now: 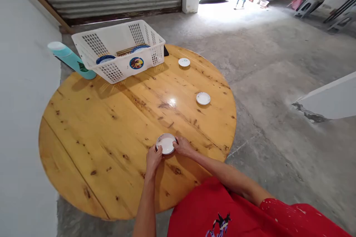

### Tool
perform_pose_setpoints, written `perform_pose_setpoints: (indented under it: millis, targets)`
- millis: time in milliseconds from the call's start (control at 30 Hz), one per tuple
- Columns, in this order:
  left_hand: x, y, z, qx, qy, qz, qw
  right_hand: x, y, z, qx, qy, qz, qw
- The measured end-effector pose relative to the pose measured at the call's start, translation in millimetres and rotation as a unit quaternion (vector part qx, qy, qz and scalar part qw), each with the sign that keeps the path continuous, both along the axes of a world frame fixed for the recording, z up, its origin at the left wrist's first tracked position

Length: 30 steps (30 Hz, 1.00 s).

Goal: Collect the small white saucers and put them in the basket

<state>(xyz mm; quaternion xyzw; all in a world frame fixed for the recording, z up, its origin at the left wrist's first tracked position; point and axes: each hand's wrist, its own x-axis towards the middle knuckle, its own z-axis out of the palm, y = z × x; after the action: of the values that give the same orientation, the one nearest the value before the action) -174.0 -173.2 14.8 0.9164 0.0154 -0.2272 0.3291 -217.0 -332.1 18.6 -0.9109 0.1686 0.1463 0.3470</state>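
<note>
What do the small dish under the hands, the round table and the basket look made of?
Small dish: white and glossy, probably ceramic or melamine; can't tell which. Round table: knotty pine-like wood, lacquered, shown by the bright glare. Basket: white moulded plastic with lattice walls.

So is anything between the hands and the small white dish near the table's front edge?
Nothing visible. The left hand and the right hand both touch the rim of the small white dish, one on each side. The round wooden table around it is bare wood; the other two dishes sit farther away.
</note>
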Motion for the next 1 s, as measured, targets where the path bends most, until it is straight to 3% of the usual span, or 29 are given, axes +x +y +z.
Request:
perform_pose_setpoints:
  millis: [200,400,633,800,1000]
  targets:
    - [-27.6,-5.3,-6.8,-0.095,0.090,0.005,0.991,-34.3,-9.1,-6.1,-0.008,-0.007,-0.013,1.000]
    - [-68.4,-27.1,-2.4,-0.160,0.167,0.001,0.973,-83.7,-28.2,-13.7,-0.003,-0.014,-0.039,0.999]
    - [-118.9,-65.9,-0.4,-0.159,0.142,0.012,0.977,-128.9,-67.5,-9.5,0.007,-0.015,-0.034,0.999]
    - [-157.7,-134.6,4.8,-0.144,0.089,-0.017,0.985,-173.3,-136.5,-7.9,-0.005,-0.040,-0.037,0.999]
    - [-216.7,-258.5,1.4,-0.171,0.108,-0.044,0.978,-239.2,-257.2,-2.2,-0.014,-0.032,-0.077,0.996]
